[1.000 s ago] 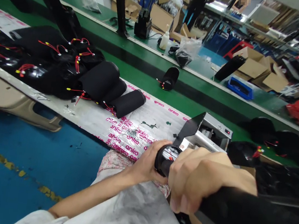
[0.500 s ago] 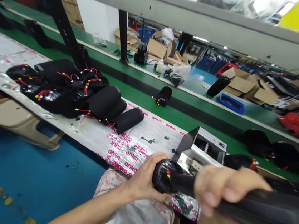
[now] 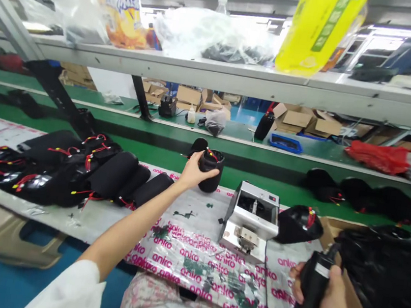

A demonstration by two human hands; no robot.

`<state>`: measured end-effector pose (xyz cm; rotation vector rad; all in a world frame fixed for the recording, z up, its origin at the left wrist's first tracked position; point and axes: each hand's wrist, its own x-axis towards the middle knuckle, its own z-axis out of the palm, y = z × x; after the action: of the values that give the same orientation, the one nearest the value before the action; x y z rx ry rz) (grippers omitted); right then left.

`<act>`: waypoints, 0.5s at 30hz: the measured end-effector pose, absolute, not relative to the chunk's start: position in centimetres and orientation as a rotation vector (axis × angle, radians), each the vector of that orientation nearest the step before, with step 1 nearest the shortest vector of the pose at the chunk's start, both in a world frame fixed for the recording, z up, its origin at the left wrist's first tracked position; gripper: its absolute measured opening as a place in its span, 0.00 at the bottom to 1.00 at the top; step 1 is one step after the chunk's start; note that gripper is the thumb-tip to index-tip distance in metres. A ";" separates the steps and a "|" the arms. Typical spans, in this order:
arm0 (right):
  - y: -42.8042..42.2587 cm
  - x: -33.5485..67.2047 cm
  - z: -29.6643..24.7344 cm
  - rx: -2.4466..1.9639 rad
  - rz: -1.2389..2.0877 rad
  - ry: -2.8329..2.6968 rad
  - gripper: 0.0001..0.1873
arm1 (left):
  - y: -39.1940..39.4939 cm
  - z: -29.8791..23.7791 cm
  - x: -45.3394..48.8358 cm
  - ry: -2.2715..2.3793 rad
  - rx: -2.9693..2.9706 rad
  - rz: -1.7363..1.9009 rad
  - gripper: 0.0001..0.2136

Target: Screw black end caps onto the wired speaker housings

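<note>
My left hand (image 3: 193, 172) is stretched far forward and wraps round a black cylinder (image 3: 210, 170) with red wires at its top, held upright at the bench's far edge by the green belt (image 3: 262, 180). My right hand (image 3: 326, 299) is low at the right and grips a slim black tool (image 3: 309, 290) with a white label. A small metal machine (image 3: 252, 221) stands on the bench between the two hands.
A heap of black cylinders with red wires (image 3: 63, 167) lies at the left on the printed plastic sheet (image 3: 194, 256). More black parts (image 3: 364, 194) rest on the belt at the right. A box of black pieces (image 3: 380, 278) is beside my right hand. A shelf (image 3: 214, 73) hangs overhead.
My left hand has carried the black cylinder from my lap forward to the bench's far edge. My right hand has let go of that cylinder and now holds a slim black tool. The view has tilted up.
</note>
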<state>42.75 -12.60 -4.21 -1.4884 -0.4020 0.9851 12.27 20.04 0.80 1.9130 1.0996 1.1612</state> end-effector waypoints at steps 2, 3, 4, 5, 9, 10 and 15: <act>-12.3 43.2 -5.5 -1.542 1.023 -0.328 0.43 | 22.9 0.8 14.8 1.165 1.922 1.174 0.37; -12.1 43.6 -6.0 -1.555 1.038 -0.317 0.43 | 23.9 0.7 15.9 1.192 1.929 1.169 0.37; -12.0 44.1 -6.4 -1.567 1.050 -0.327 0.43 | 24.8 0.5 16.7 1.217 1.936 1.159 0.36; -11.8 44.5 -6.8 -1.585 1.040 -0.348 0.42 | 25.5 0.4 17.3 1.239 1.944 1.144 0.36; -11.5 45.0 -8.0 -1.759 0.926 -0.419 0.35 | 27.5 0.5 17.1 1.270 1.996 1.032 0.32; -11.4 45.0 -8.2 -1.793 0.902 -0.413 0.34 | 28.0 0.8 16.4 1.271 2.014 1.003 0.30; -10.8 45.2 -8.9 -1.922 0.778 -0.446 0.36 | 30.9 2.7 12.7 1.518 2.016 0.930 0.20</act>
<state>45.17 -10.80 -8.89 -1.9219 -0.4463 0.7783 12.71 30.85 2.70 2.0157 1.5177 0.9295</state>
